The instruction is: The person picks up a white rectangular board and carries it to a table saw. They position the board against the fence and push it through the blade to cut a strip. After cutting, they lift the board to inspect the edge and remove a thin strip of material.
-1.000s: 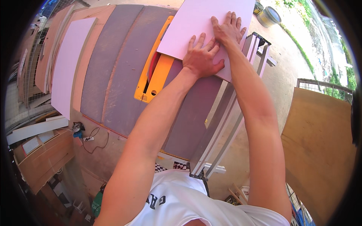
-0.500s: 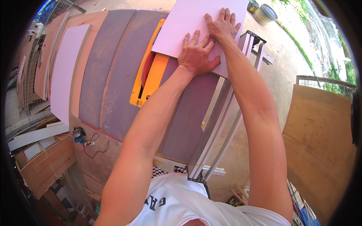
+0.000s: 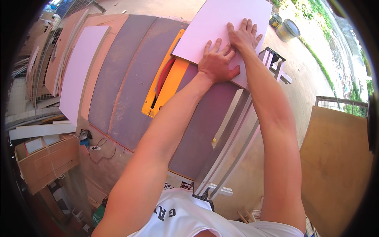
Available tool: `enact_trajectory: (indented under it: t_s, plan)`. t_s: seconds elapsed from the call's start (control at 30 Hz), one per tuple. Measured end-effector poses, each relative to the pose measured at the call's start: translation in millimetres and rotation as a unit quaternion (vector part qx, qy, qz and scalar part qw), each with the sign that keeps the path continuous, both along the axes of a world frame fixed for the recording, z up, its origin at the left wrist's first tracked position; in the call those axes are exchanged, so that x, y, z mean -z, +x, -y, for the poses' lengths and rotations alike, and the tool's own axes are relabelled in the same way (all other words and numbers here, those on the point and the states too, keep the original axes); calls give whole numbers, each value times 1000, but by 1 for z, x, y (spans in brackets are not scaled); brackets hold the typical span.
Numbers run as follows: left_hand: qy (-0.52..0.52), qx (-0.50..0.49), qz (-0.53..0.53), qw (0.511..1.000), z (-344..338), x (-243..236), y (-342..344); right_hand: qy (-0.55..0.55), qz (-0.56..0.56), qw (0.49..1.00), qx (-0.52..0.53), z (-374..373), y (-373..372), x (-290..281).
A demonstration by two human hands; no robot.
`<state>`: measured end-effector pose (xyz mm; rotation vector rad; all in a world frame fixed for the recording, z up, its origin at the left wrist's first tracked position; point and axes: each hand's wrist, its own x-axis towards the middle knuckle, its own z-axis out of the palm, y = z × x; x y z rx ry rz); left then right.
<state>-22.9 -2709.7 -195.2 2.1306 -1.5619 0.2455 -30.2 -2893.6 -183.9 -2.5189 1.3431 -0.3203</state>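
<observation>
Head view: left hand (image 3: 216, 63) and right hand (image 3: 244, 36) press flat on pink panel (image 3: 221, 19).

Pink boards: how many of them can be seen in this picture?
2. One pink board lies on the saw table under both flat hands, the left hand and the right hand. A second pink board lies at the left. More may be hidden among the stacked panels.

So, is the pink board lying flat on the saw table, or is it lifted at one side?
Flat: the pink board lies on the saw table, both hands spread on its near end.
</observation>
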Motion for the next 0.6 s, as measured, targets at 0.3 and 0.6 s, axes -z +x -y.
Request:
enact_trajectory:
  t_s: [0.3, 0.6]
  plan:
    - [-24, 9, -11, 1000, 11, -3, 3, 64, 3, 998, -5, -16, -14, 0]
    - [-39, 15, 23, 999, 16, 9, 10, 51, 13, 999, -3, -40, -32, 0]
